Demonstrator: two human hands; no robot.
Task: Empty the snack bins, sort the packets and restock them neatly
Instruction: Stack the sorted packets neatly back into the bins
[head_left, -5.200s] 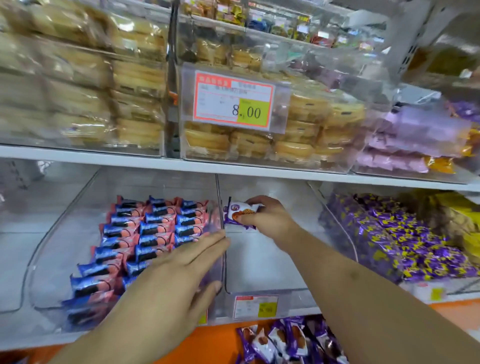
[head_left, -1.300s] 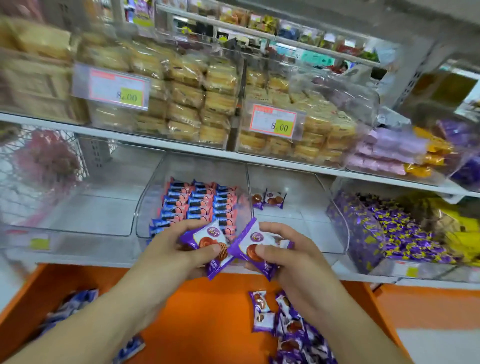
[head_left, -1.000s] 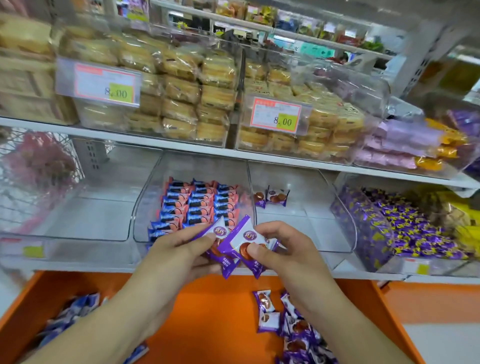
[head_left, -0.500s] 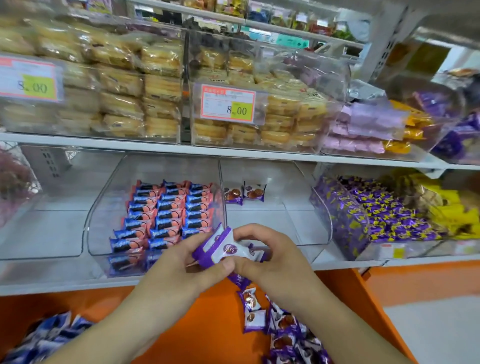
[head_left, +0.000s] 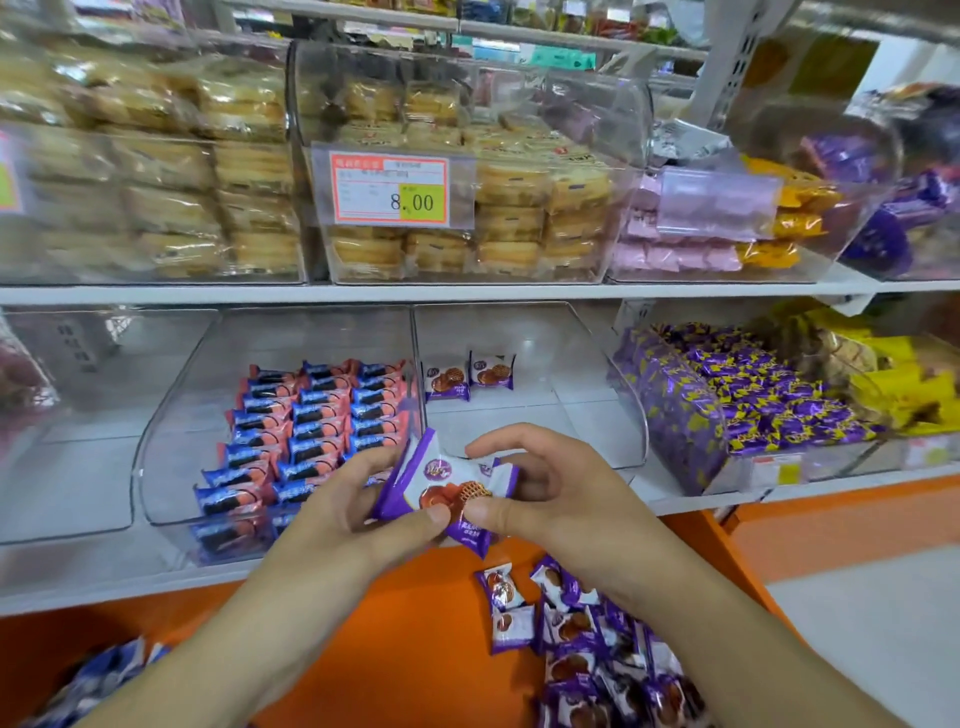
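Brought together since earlier, left hand (head_left: 358, 512) and right hand (head_left: 550, 499) both pinching stacked purple waffle packets (head_left: 441, 491); best squared before binning.

Glossy plastic-film purple packets (head_left: 447, 486), clear smooth plastic bins (head_left: 597, 364), matt orange ledge (head_left: 415, 623).

Both hands meet in front of the lower shelf (head_left: 363, 569), the left hand (head_left: 353, 512) and right hand (head_left: 550, 493) holding packets (head_left: 441, 493) between them. Behind them, two packets (head_left: 470, 375) stand at the back of the middle bin (head_left: 597, 395). The bin (head_left: 171, 415) just left is full of rows. A pile (head_left: 597, 649) lies below, on the ledge (head_left: 405, 649).
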